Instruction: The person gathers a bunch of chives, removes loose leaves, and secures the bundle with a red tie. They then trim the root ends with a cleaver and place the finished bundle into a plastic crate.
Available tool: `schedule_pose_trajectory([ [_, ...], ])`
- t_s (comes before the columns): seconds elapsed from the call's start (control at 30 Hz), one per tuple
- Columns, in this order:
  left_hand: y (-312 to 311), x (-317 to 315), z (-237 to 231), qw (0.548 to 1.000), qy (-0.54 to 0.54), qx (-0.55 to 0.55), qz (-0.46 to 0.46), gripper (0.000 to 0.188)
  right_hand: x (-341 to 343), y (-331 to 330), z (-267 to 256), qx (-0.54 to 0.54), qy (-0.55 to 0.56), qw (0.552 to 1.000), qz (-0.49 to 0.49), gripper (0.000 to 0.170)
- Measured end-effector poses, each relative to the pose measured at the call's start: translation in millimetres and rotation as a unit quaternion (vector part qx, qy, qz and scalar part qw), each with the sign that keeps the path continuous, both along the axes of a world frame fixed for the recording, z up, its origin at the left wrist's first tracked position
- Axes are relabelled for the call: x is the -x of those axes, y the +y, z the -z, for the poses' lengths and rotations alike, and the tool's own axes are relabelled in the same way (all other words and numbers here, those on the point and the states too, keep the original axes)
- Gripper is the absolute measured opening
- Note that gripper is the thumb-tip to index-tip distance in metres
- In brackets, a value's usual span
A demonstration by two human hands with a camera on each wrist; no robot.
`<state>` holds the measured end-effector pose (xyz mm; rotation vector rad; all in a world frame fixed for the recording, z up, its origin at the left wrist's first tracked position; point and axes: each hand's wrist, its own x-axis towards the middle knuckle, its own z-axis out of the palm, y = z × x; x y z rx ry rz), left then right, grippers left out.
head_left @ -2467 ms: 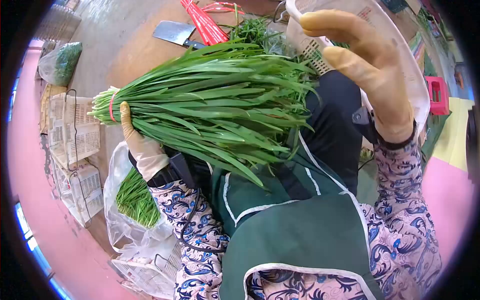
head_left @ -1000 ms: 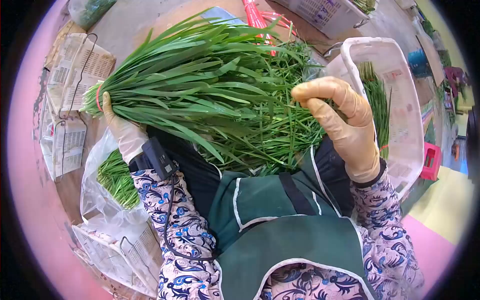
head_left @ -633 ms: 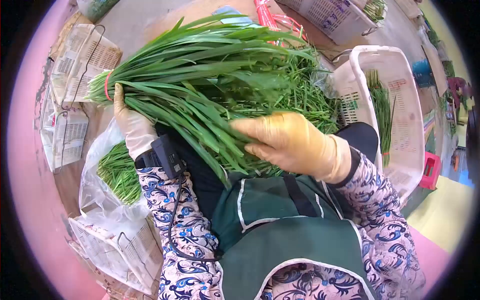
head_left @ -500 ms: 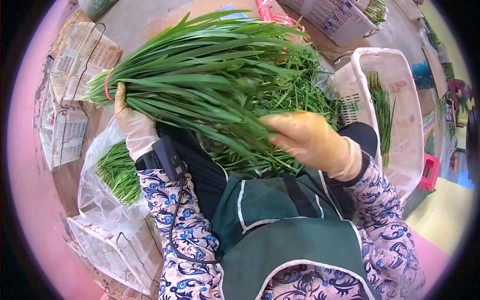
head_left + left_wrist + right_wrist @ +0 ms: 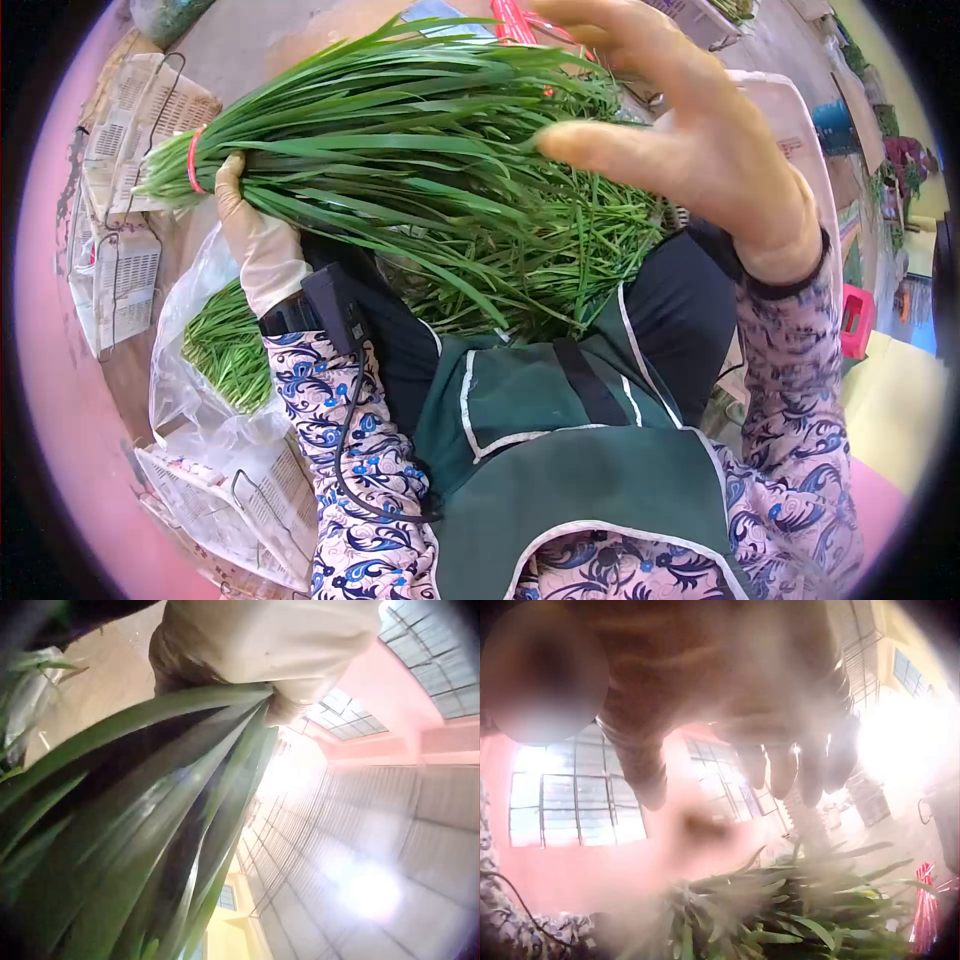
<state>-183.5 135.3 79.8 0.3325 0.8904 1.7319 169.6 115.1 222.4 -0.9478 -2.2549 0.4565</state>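
My gloved left hand [image 5: 255, 245] grips a thick bundle of garlic chives [image 5: 400, 140] just beside the red band [image 5: 192, 160] round its pale stem ends. The long leaves fan out to the right above my lap. Close up in the left wrist view, the glove [image 5: 262, 645] is wrapped against the leaves [image 5: 150, 825]; its fingertips are hidden. My gloved right hand [image 5: 720, 130] is raised at the leaf-tip side, thumb and fingers spread apart and holding nothing. In the right wrist view that hand [image 5: 727, 682] hangs over the leaf tips [image 5: 795, 930].
Loose green leaves [image 5: 590, 240] lie heaped under the bundle. At right, a white crate [image 5: 800, 120] is partly hidden by my arm. Red ties [image 5: 513, 20] and a cleaver blade [image 5: 440, 15] lie beyond. A plastic bag [image 5: 170, 350] with more greens and white crates [image 5: 130, 130] stand left.
My right hand swept through the leaf tips half a second ago and has since lifted away up and right, its fingers spreading. My left hand keeps its grip; the bundle sits slightly further left.
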Motion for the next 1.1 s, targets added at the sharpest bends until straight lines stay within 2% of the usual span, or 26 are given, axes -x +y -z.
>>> schedule_pose_trajectory([
  [0.07,3,-9,0,0.999,0.039,-0.025,0.013,0.038,27,18,9,-0.117,-0.116,0.986,0.026,0.084],
  [0.13,0,-22,-3,0.998,0.047,-0.027,0.045,0.037,54,33,27,-0.156,-0.102,0.982,0.038,0.091],
  [0.2,2,-35,-2,0.997,0.063,-0.029,0.043,0.036,79,40,40,-0.111,-0.049,0.989,0.085,0.083],
  [0.23,2,-43,-5,0.996,0.070,-0.030,0.041,0.036,82,37,42,0.002,-0.092,0.992,0.081,0.098],
  [0.27,-3,-52,-12,0.997,0.047,-0.016,0.058,0.033,80,45,75,0.040,-0.074,0.994,0.064,0.095],
  [0.3,-2,-48,-8,0.996,0.041,-0.020,0.078,0.032,81,44,83,0.090,-0.079,0.991,0.054,0.090],
  [0.4,-2,-45,-5,0.992,0.020,-0.017,0.121,0.028,65,34,84,0.258,-0.146,0.954,0.045,0.069],
  [0.53,-4,-52,-11,0.981,0.062,-0.001,0.184,0.029,38,37,56,0.286,-0.124,0.950,-0.034,0.064],
  [0.63,-5,-59,-13,0.977,0.035,-0.004,0.211,0.031,20,42,48,0.279,-0.092,0.956,-0.008,0.047],
  [0.67,-1,-57,-8,0.978,0.032,0.001,0.208,0.034,18,43,43,0.252,-0.131,0.959,-0.009,0.047],
  [0.73,-2,-56,-4,0.970,0.023,0.013,0.242,0.035,11,41,23,0.310,-0.163,0.935,-0.049,0.060],
  [0.8,-5,-62,-8,0.963,0.020,0.025,0.267,0.036,3,36,23,0.305,-0.160,0.938,-0.051,0.062],
  [0.9,-4,-60,-5,0.957,0.009,0.017,0.289,0.039,3,24,54,0.195,-0.103,0.975,0.001,0.050],
  [0.93,-2,-56,-3,0.961,0.015,0.025,0.274,0.039,4,13,46,0.188,-0.171,0.967,0.029,0.071],
  [0.97,-1,-52,-1,0.965,0.021,0.029,0.259,0.039,2,8,50,0.189,-0.172,0.967,0.010,0.078],
  [1.03,3,-47,1,0.972,0.032,0.038,0.228,0.039,-6,-4,67,0.143,-0.187,0.971,0.039,0.080],
  [1.1,3,-44,0,0.975,0.012,0.030,0.221,0.040,-24,-19,81,0.141,-0.193,0.968,0.074,0.075],
])
